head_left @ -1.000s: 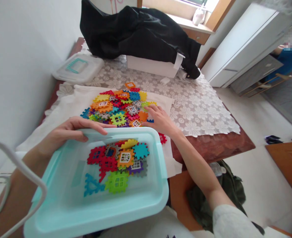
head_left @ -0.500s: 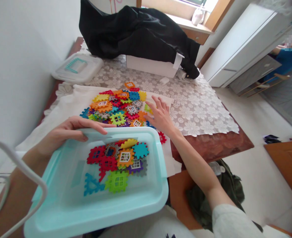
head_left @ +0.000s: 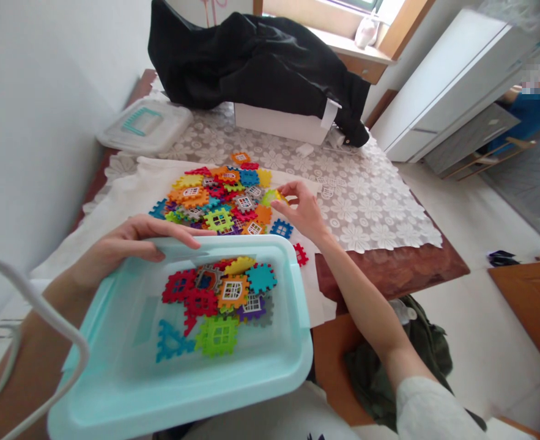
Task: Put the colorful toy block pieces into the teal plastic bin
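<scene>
My left hand (head_left: 127,244) grips the far rim of a light blue plastic bin (head_left: 270,373) held at the table's near edge. Several coloured toothed building tiles (head_left: 219,299) lie inside the bin. A heap of the same tiles (head_left: 219,195) covers a white cloth (head_left: 127,189) on the table. My right hand (head_left: 299,211) is at the heap's right side, fingers pinched on a yellow-green tile (head_left: 273,195). A blue tile (head_left: 281,229) and a red tile (head_left: 301,254) lie just below that hand.
A clear lid with a teal handle (head_left: 144,125) lies at the table's far left. A white box (head_left: 279,125) under a black garment (head_left: 251,61) stands at the back. A lace tablecloth (head_left: 370,208) covers the right side. Another person in blue (head_left: 533,110) is at the far right. A green bag (head_left: 416,348) lies on the floor.
My right hand went from lying flat on the heap's edge to spread fingers, and now pinches a yellow-green tile. The blue tile beneath it is uncovered. The left hand and bin stayed put.
</scene>
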Tool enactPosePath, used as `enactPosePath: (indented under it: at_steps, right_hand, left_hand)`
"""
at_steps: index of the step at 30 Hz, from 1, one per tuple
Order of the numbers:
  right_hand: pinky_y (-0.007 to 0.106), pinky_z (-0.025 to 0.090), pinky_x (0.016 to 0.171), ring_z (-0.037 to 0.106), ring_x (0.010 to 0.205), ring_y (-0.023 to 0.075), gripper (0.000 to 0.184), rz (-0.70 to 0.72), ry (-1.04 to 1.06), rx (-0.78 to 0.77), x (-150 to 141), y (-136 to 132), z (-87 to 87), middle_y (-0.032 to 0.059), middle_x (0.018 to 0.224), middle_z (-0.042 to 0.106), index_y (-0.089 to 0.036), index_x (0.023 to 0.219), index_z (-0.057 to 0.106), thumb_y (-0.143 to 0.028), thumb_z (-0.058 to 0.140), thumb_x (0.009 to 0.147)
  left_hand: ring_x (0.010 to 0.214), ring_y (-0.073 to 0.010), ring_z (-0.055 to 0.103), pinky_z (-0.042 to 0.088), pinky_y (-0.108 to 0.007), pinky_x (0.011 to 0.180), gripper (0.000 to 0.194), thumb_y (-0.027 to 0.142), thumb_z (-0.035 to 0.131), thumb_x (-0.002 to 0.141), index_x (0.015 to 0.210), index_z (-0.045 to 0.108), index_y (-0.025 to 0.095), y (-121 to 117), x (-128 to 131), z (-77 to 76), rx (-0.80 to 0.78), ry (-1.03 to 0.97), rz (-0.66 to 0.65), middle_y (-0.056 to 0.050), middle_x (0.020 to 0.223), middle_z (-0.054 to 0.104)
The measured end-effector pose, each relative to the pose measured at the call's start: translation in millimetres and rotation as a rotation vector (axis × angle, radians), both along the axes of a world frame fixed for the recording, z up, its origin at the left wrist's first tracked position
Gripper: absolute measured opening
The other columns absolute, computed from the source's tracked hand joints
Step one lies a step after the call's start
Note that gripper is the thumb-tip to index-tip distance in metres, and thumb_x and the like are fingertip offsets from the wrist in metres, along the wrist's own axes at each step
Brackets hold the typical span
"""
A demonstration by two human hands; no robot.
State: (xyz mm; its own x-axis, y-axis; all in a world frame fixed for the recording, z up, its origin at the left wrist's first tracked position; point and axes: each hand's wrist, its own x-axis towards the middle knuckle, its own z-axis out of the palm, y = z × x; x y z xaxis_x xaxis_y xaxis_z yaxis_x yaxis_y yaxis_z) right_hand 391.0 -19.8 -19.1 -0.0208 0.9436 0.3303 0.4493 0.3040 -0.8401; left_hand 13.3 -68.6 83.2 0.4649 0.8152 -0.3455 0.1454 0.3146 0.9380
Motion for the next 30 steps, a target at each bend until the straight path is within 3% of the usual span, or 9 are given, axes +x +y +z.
enactPosePath:
  at_steps: [3, 5, 8, 10, 12, 16, 20, 24, 30]
  right_hand:
    - [0.044, 0.07, 0.101, 0.08, 0.124, 0.0275, 0.051, 0.14, 0.298, 0.027, -6.6, -8.6, 14.6, 0.0098, 0.13, 0.081, -0.029, 0.102, 0.061, -0.07, 0.09, 0.093]
    - [0.048, 0.07, 0.107, 0.078, 0.132, 0.0293, 0.058, 0.291, 0.358, 0.023, -9.5, -20.6, 28.6, 0.0115, 0.139, 0.079, -0.029, 0.105, 0.064, -0.083, 0.084, 0.093]
    - [0.059, 0.066, 0.116, 0.074, 0.145, 0.0368, 0.084, 0.641, 0.248, -0.008, -11.1, -39.6, 49.0, 0.0162, 0.151, 0.077, -0.029, 0.12, 0.077, -0.106, 0.062, 0.09]
    - [0.061, 0.062, 0.122, 0.072, 0.151, 0.0376, 0.09, 0.781, 0.153, -0.018, -12.7, -46.8, 56.9, 0.0155, 0.155, 0.077, -0.029, 0.129, 0.082, -0.106, 0.049, 0.097]
    - [0.059, 0.058, 0.129, 0.071, 0.152, 0.0338, 0.081, 0.705, 0.101, -0.006, -16.0, -47.2, 57.0, 0.0127, 0.155, 0.079, -0.029, 0.134, 0.084, -0.093, 0.041, 0.11]
    - [0.06, 0.046, 0.142, 0.06, 0.165, 0.0312, 0.052, 0.295, -0.171, 0.005, -20.4, -34.5, 34.9, 0.011, 0.163, 0.076, -0.031, 0.153, 0.077, -0.062, 0.049, 0.121]
    - [0.074, 0.029, 0.146, 0.042, 0.177, 0.0417, 0.067, 0.176, -0.558, -0.142, -14.2, -23.5, 8.1, 0.0158, 0.182, 0.058, -0.03, 0.175, 0.059, -0.047, 0.076, 0.112]
    - [0.062, 0.043, 0.14, 0.058, 0.163, 0.0393, 0.051, 0.193, -0.653, -0.1, -8.3, -18.8, 3.1, 0.0192, 0.173, 0.065, -0.021, 0.162, 0.07, -0.037, 0.073, 0.114]
    - [0.044, 0.058, 0.12, 0.076, 0.128, 0.0287, 0.025, 0.167, -0.584, -0.071, -4.8, -12.0, 4.6, 0.0124, 0.135, 0.08, -0.022, 0.126, 0.083, -0.015, 0.065, 0.109]
  left_hand:
    - [0.136, -0.0473, 0.08, 0.06, -0.042, 0.117, 0.029, 0.028, 0.088, 0.069, 0.094, 0.101, 0.019, 1.1, -1.5, -1.6, 0.008, -0.008, -0.001, -0.015, 0.135, 0.091]
    - [0.136, -0.0473, 0.08, 0.06, -0.041, 0.116, 0.029, 0.028, 0.089, 0.07, 0.095, 0.101, 0.019, 1.7, -2.3, -2.2, 0.008, -0.009, -0.006, -0.016, 0.135, 0.091]
    - [0.138, -0.0478, 0.079, 0.059, -0.042, 0.118, 0.028, 0.027, 0.09, 0.071, 0.096, 0.101, 0.019, 2.1, -3.0, -2.6, 0.002, -0.01, -0.019, -0.017, 0.137, 0.091]
    - [0.138, -0.0486, 0.079, 0.058, -0.044, 0.119, 0.028, 0.026, 0.09, 0.072, 0.096, 0.101, 0.017, 1.7, -3.1, -2.9, 0.001, -0.015, -0.018, -0.018, 0.137, 0.09]
    - [0.137, -0.0498, 0.079, 0.058, -0.046, 0.12, 0.027, 0.027, 0.09, 0.072, 0.095, 0.1, 0.016, 1.0, -3.1, -3.2, 0.006, -0.022, -0.002, -0.019, 0.136, 0.09]
    - [0.137, -0.0529, 0.078, 0.058, -0.049, 0.122, 0.026, 0.026, 0.091, 0.072, 0.094, 0.1, 0.017, -0.5, -2.2, -2.0, -0.011, -0.019, 0.025, -0.018, 0.134, 0.091]
    - [0.134, -0.0517, 0.079, 0.057, -0.051, 0.124, 0.025, 0.028, 0.09, 0.072, 0.093, 0.101, 0.02, 0.0, -1.1, 0.8, -0.012, 0.008, 0.007, -0.017, 0.137, 0.09]
    - [0.134, -0.0497, 0.08, 0.058, -0.048, 0.122, 0.026, 0.027, 0.09, 0.072, 0.093, 0.101, 0.019, 0.0, -0.4, 1.4, -0.012, -0.001, 0.003, -0.017, 0.136, 0.091]
    - [0.136, -0.0501, 0.079, 0.057, -0.049, 0.123, 0.026, 0.027, 0.087, 0.073, 0.094, 0.101, 0.019, -2.9, 1.4, -0.5, 0.043, -0.014, 0.022, -0.018, 0.133, 0.091]
